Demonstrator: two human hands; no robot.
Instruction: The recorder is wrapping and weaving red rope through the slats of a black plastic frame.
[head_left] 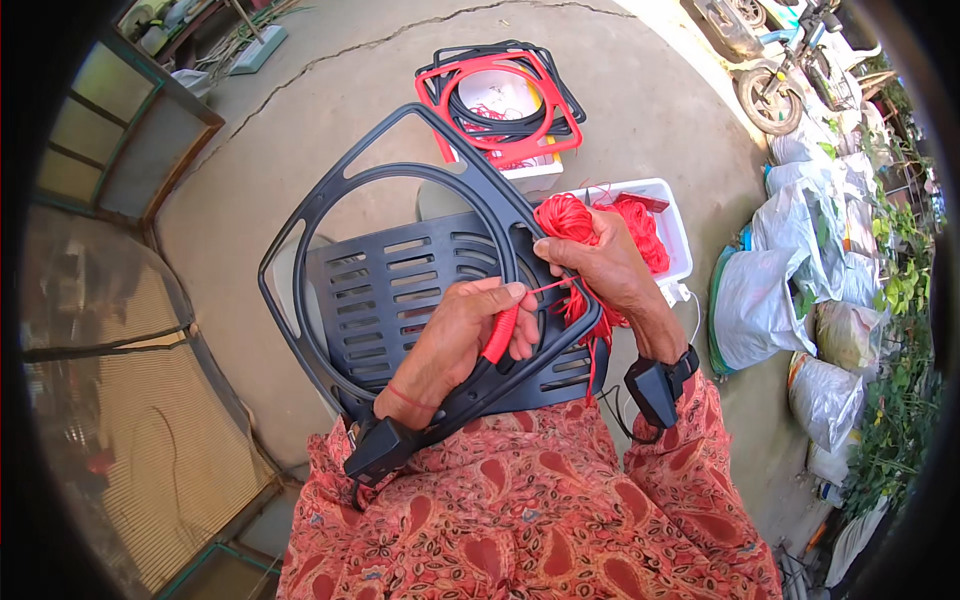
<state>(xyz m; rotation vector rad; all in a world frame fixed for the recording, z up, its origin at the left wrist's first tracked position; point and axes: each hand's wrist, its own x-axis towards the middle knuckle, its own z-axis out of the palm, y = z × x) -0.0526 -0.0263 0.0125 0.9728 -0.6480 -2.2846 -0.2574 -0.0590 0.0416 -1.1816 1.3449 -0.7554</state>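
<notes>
A black plastic frame [500, 235] with a big round opening lies tilted across my lap. My left hand [445, 330] is closed around its ring, where tightly wound red cord [502, 335] covers a short stretch. A thin strand runs taut from the left thumb and finger to my right hand [615, 262]. The right fingers pinch red cord at the frame's right side. A looped red cord bundle [565, 217] sits against that hand, and loose strands hang below it. Beneath the frame is a slatted black plastic panel [380, 290].
Ahead, a white box [535, 177] carries stacked red [540, 148] and black frames. A white bin [682, 240] with more red cord stands at the right. White sacks [765, 300], plants and a bicycle [775, 95] line the far right. A framed glass panel [125, 110] stands left.
</notes>
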